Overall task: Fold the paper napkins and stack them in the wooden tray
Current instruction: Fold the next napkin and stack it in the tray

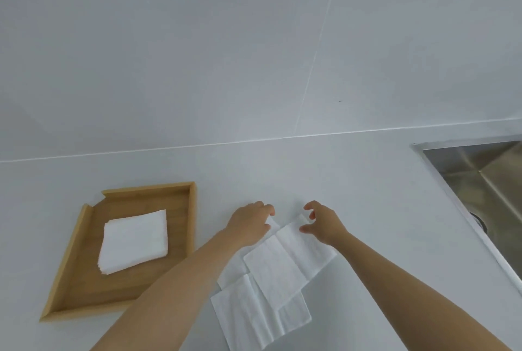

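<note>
A wooden tray [84, 288] lies on the white counter at the left, with a stack of folded white napkins [134, 240] inside it. Several unfolded white napkins [278, 268] lie overlapping on the counter at centre, between my forearms. My left hand [250, 226] pinches the far left corner of the top napkin. My right hand [324, 223] pinches its far right corner between thumb and fingers. Both far corners are raised slightly off the counter.
A steel sink [480, 178] is set into the counter at the right edge. A white tiled wall [226, 53] rises behind the counter. Bare counter [367, 195] lies between the napkins and the sink.
</note>
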Demonstrator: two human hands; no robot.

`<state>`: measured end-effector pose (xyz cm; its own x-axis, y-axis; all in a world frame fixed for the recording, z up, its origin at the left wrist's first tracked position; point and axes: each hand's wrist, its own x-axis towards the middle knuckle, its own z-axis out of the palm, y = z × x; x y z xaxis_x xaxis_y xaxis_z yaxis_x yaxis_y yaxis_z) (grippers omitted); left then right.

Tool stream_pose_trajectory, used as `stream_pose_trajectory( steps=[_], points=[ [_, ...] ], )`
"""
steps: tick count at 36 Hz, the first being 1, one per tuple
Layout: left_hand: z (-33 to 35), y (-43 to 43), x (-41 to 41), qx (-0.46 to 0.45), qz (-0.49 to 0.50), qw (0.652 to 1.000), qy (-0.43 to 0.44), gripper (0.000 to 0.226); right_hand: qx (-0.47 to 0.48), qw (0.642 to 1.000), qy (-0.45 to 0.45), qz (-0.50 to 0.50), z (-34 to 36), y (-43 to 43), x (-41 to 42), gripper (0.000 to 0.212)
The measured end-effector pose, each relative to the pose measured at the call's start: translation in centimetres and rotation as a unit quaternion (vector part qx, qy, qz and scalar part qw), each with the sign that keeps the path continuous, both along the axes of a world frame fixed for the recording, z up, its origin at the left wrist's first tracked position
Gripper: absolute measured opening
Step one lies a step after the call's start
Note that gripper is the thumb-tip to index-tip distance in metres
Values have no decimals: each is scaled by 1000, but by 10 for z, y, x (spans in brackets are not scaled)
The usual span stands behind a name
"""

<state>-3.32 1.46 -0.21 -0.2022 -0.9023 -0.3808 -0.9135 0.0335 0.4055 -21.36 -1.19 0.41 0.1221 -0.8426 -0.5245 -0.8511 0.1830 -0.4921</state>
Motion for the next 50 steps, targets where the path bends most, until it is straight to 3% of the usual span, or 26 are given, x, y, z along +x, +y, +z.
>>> stream_pose_trajectory(
  steps=[11,16,22,29,34,37,50],
  points=[
    [-14,-32,-57,-23,-146,988,-33,46,26,988,108,-106,-16,32,-27,55],
    [-18,-38,-72,-22,-200,978,-61,52,28,984,143,-101,-22,40,-20,48],
    [-18,-43,-77,-25,-222,970,-94,46,57,986,105,-117,-22,39,-18,19],
    [-14,-46,-75,-32,-241,961,-131,27,40,989,75,-125,-21,42,-16,33],
    [-6,-54,-62,-71,-213,968,-111,19,18,990,52,-131,-10,33,-15,13],
    [5,-59,-53,-86,-191,974,-85,16,-12,989,50,-138,-1,26,-15,19],
    [30,-10,-10,-34,-189,979,-75,14,-27,996,81,16,19,49,6,31]
  ],
)
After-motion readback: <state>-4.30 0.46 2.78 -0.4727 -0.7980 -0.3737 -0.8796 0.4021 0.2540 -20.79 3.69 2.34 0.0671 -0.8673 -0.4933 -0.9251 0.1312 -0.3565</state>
